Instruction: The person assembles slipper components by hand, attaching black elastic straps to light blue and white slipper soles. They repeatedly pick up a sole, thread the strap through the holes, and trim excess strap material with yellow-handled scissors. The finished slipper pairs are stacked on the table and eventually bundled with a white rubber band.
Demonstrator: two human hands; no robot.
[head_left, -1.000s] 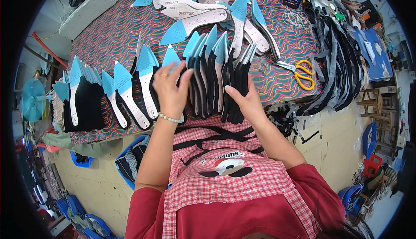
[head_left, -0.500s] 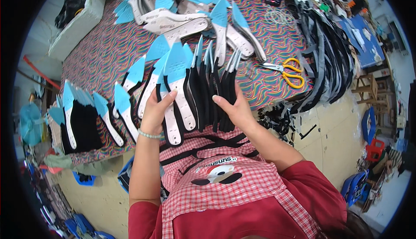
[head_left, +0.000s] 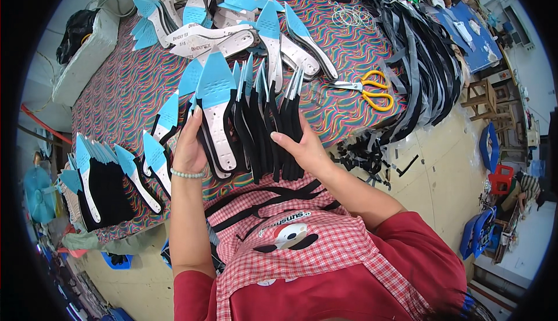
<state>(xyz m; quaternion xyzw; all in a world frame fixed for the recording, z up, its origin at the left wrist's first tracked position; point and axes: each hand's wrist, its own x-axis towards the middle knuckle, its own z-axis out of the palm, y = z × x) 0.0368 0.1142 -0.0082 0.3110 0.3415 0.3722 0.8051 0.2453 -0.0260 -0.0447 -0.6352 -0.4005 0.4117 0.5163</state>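
Observation:
A row of shoe insole boards (head_left: 250, 123), each with a blue toe, pale shank and black backing, stands on edge between both hands at the near edge of the patterned table (head_left: 116, 94). My left hand (head_left: 189, 146) presses the stack's left face, against the frontmost board with its blue tip up. My right hand (head_left: 302, 149) presses the right side, fingers flat on the black edges. The boards are squeezed together and fan out at the top.
Another batch of insole boards (head_left: 104, 175) lies fanned at the left edge. Loose boards (head_left: 203, 24) are piled at the far side. Yellow-handled scissors (head_left: 372, 88) lie to the right, beside a heap of black straps (head_left: 424, 59). White rings (head_left: 351, 15) lie beyond.
Both hands have gathered the spread-out boards into a tighter upright stack and drawn it closer to my body. The left batch stays where it was.

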